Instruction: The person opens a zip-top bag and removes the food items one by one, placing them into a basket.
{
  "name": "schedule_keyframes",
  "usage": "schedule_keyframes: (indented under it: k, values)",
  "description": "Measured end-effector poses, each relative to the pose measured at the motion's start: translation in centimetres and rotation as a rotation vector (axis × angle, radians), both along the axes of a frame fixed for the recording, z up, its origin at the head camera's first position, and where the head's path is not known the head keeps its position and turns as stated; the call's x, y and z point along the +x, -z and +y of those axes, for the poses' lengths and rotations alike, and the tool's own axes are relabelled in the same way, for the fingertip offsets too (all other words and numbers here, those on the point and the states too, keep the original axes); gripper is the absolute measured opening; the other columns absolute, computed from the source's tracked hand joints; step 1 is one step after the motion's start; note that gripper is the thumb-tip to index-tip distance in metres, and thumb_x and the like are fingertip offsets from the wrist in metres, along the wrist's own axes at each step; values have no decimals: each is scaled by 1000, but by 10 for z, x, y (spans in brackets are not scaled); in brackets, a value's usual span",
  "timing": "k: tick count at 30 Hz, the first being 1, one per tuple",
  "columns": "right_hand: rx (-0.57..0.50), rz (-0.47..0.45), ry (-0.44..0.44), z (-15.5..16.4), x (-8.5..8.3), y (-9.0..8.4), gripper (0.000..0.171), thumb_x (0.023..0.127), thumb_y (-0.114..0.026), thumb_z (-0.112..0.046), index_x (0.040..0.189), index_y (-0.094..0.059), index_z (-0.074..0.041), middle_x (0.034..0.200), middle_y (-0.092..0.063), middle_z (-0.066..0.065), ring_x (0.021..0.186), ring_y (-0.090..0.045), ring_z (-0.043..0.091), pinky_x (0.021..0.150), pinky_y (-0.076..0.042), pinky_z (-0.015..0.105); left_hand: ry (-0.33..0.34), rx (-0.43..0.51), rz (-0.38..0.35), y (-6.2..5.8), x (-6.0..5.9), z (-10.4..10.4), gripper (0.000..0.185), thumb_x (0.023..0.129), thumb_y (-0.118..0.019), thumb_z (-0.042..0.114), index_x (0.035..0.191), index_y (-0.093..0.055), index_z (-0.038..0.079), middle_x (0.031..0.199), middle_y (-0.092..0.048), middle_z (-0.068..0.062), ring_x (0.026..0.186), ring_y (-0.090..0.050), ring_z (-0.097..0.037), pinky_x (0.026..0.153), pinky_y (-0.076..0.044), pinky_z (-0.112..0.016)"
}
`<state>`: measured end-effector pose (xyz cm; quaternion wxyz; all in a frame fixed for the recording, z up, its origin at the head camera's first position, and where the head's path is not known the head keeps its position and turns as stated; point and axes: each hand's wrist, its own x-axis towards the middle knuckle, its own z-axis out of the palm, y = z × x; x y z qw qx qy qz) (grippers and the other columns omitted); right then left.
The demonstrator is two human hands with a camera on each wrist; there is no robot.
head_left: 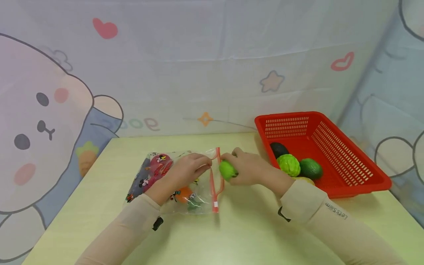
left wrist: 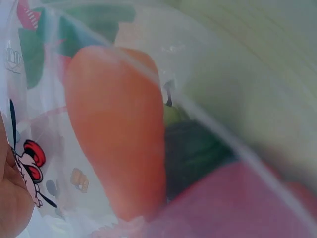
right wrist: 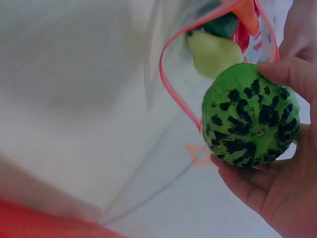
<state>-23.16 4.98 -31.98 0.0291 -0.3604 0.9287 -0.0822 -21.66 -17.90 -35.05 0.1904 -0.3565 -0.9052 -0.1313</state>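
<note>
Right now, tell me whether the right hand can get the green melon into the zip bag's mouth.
Probably yes. The right hand grips the green melon right at the zip bag mouth, which the left hand holds open; the right wrist view shows the red rim gaping with nothing between.

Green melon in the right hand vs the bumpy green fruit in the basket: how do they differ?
The melon is smooth with black blotches; the bumpy fruit is knobbly and plain green. The melon is gripped by the right hand at the bag's red opening; the bumpy fruit lies loose in the red basket. Both are round and green.
</note>
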Motion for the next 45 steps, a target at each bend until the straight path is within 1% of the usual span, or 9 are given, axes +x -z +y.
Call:
schedule_keyframes:
  k: [8,13,18,22,25,29,33,38,45]
  values:
    - [-30,84,83,38,-9,-39,64,70,-67,-39,126,-43,-19,100,-54,4,83,-50,18,59,-44,27,-8,14,9,-1,1,-3,12,85,-65,17,97,-66,14,97,-70,1,94,-65,-17,86,-52,-31]
    - [-84,0,144,77,-15,-56,61,74,-67,-36,123,-39,-14,95,-53,3,79,-50,17,59,-43,25,-6,10,23,1,0,-5,13,85,-66,18,97,-66,14,98,-70,0,95,-65,-17,86,-52,-31]
    - [-141,-89,232,125,-15,-61,62,77,-67,-34,122,-33,-8,91,-55,8,73,-52,18,59,-43,27,0,11,45,3,1,-6,13,84,-67,16,96,-66,13,97,-70,0,94,-65,-18,85,-53,-31]
    - [-99,-83,276,163,-18,-53,69,79,-66,-37,130,-30,-7,97,-57,13,81,-54,23,64,-44,36,-10,11,42,4,2,-7,13,83,-68,15,96,-66,14,98,-70,0,94,-65,-18,85,-53,-32]
    - [-31,-99,283,188,-22,-41,68,78,-66,-37,131,-36,-8,96,-59,11,84,-54,24,65,-43,39,-23,12,32,4,1,-8,14,82,-68,15,97,-66,15,98,-70,1,94,-65,-18,85,-53,-32]
    - [35,-240,300,209,-24,-21,65,75,-68,-35,125,-41,-5,88,-56,7,79,-51,21,62,-40,30,-28,6,27,5,1,-8,15,83,-68,15,97,-66,15,99,-70,0,94,-65,-18,84,-53,-32]
    - [96,-341,331,218,-25,-1,69,73,-70,-39,121,-40,0,89,-55,11,80,-51,26,64,-41,30,-29,-4,21,7,0,-8,14,84,-67,17,98,-66,15,100,-70,0,94,-65,-17,84,-53,-32]
    - [118,-345,351,221,-25,16,73,72,-71,-45,116,-40,5,89,-55,14,79,-53,28,68,-45,36,-21,11,21,7,0,-6,14,83,-68,15,97,-66,15,99,-70,0,94,-65,-17,84,-53,-32]
    - [158,-349,378,222,-26,23,84,74,-71,-46,120,-34,14,102,-56,28,93,-56,41,80,-44,55,-7,6,20,6,-2,-4,13,85,-66,17,98,-66,14,98,-70,0,93,-65,-17,87,-52,-33]
